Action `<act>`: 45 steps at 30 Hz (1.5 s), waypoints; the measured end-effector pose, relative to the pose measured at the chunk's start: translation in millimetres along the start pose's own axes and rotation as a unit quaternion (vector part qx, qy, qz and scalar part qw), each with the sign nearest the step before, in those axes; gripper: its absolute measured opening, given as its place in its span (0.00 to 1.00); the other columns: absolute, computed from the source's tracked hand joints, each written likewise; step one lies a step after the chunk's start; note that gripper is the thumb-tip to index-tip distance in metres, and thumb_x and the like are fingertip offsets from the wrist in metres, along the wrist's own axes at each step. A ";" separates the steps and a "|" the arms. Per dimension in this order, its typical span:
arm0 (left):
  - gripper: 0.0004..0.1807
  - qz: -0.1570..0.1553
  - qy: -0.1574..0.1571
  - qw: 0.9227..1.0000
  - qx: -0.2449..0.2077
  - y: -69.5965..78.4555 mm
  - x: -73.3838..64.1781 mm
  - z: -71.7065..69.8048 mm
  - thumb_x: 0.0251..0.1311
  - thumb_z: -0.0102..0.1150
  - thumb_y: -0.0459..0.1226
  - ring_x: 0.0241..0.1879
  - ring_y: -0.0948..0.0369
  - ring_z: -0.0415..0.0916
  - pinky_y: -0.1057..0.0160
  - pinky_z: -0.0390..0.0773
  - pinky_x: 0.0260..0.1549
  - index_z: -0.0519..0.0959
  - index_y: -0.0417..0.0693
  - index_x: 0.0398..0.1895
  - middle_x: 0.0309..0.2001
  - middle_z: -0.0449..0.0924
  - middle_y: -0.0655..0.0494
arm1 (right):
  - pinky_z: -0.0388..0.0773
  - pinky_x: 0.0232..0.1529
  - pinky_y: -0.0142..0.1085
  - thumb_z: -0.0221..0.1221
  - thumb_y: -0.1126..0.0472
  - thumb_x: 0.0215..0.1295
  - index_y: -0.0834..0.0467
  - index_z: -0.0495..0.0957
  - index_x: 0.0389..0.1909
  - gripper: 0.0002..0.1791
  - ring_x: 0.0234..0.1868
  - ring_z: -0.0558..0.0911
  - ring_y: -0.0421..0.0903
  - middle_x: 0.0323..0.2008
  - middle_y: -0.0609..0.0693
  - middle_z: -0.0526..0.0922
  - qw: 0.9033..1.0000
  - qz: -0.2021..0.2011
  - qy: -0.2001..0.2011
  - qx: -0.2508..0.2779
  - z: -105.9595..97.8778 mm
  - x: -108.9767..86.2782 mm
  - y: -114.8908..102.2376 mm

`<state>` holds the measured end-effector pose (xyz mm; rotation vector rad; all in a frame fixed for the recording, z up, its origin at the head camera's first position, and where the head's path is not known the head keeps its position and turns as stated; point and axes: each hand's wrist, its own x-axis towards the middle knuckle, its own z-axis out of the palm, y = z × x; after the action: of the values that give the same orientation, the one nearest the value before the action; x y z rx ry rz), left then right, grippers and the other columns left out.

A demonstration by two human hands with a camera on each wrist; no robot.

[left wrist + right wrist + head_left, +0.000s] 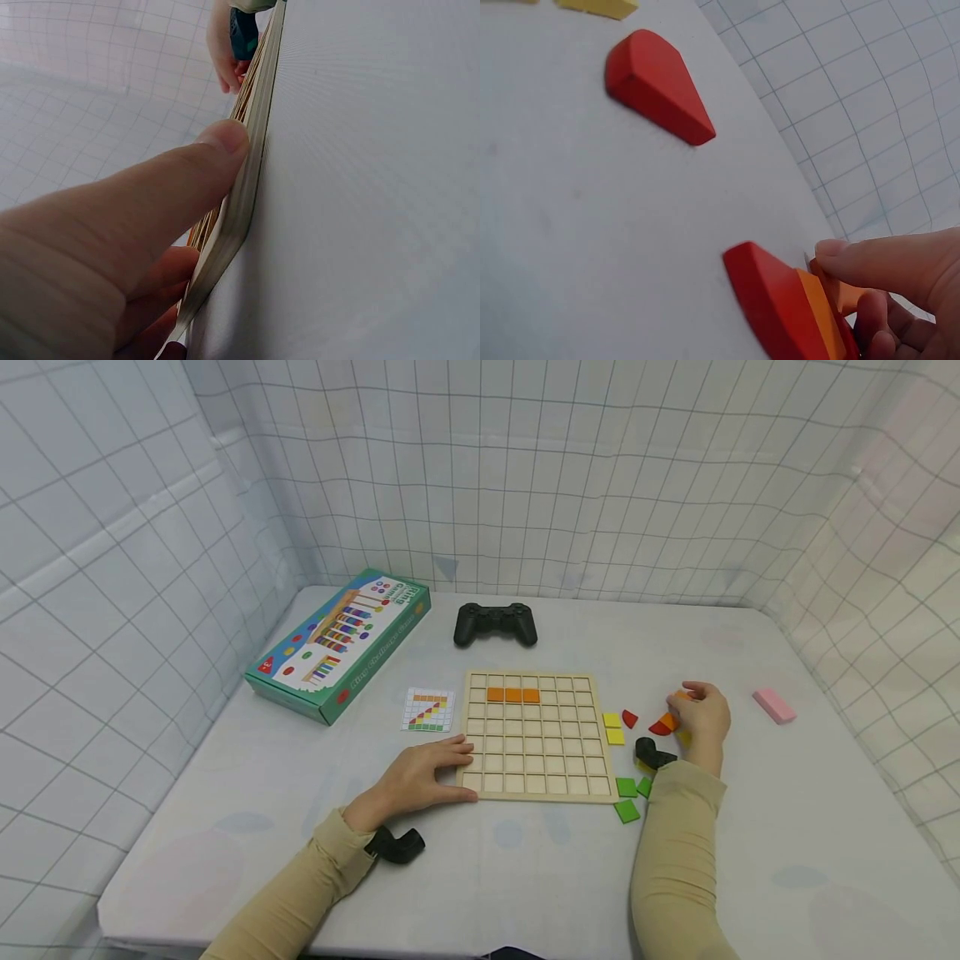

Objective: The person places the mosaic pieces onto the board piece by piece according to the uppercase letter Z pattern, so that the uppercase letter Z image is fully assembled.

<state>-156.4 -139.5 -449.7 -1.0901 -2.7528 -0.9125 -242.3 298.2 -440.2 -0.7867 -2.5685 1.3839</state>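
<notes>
A wooden grid board lies flat on the table, with three orange square tiles side by side in one of its upper rows. My left hand rests at the board's lower left corner, fingers spread along the left side and thumb on the front rim. To the right of the board, my right hand pinches an orange tile between thumb and fingers. Just beside those fingertips lie a red rounded piece and another orange piece. A separate red piece lies farther off.
Yellow tiles and green tiles lie along the board's right side. A small pattern card sits left of the board. Behind are a green game box and a black game controller. A pink block lies far right.
</notes>
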 end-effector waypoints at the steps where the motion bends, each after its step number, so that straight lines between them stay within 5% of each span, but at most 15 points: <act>1: 0.35 0.000 0.000 1.000 0.000 -0.2 0.0 0.1 0.46 0.68 0.57 0.63 0.57 0.66 0.56 0.68 0.60 0.80 0.41 0.52 0.58 0.75 0.54 | 0.71 0.43 0.32 0.58 0.58 0.63 0.60 0.71 0.61 0.25 0.50 0.70 0.52 0.55 0.58 0.70 1.000 0.000 0.000 0.001 0.0 0.1 0.2; 12: 0.35 0.006 0.007 1.000 -0.002 -0.6 0.1 0.8 0.46 0.68 0.56 0.62 0.57 0.66 0.56 0.68 0.59 0.80 0.41 0.52 0.58 0.75 0.54 | 0.71 0.27 0.19 0.60 0.56 0.62 0.59 0.74 0.55 0.21 0.37 0.71 0.42 0.42 0.48 0.72 0.999 -0.016 -0.004 0.042 1.7 -0.6 -7.1; 22: 0.35 -0.002 0.005 1.000 -0.001 -3.1 -0.2 1.7 0.45 0.69 0.56 0.63 0.59 0.66 0.58 0.68 0.60 0.80 0.42 0.52 0.58 0.75 0.55 | 0.72 0.41 0.30 0.62 0.54 0.61 0.60 0.77 0.51 0.20 0.49 0.73 0.46 0.46 0.53 0.79 0.992 -0.095 -0.052 0.061 17.9 -9.3 -36.6; 28: 0.35 -0.010 -0.004 1.000 -0.005 -2.6 0.2 1.4 0.46 0.68 0.56 0.63 0.59 0.65 0.58 0.67 0.60 0.80 0.42 0.53 0.58 0.74 0.55 | 0.70 0.56 0.45 0.59 0.56 0.64 0.63 0.77 0.52 0.19 0.53 0.75 0.53 0.51 0.60 0.78 0.978 -0.169 -0.113 0.051 27.3 -17.1 -54.7; 45: 0.35 -0.007 -0.007 1.000 -0.006 -2.1 0.6 0.5 0.46 0.68 0.56 0.63 0.58 0.65 0.58 0.67 0.60 0.79 0.42 0.53 0.59 0.74 0.54 | 0.72 0.54 0.47 0.56 0.61 0.67 0.62 0.81 0.47 0.12 0.51 0.76 0.54 0.47 0.58 0.81 0.930 -0.257 -0.257 -0.056 75.8 -35.5 -91.6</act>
<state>-158.1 -140.1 -451.1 -1.0835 -2.7737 -0.9294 -272.9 183.2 -405.0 0.2959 -2.9286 1.4017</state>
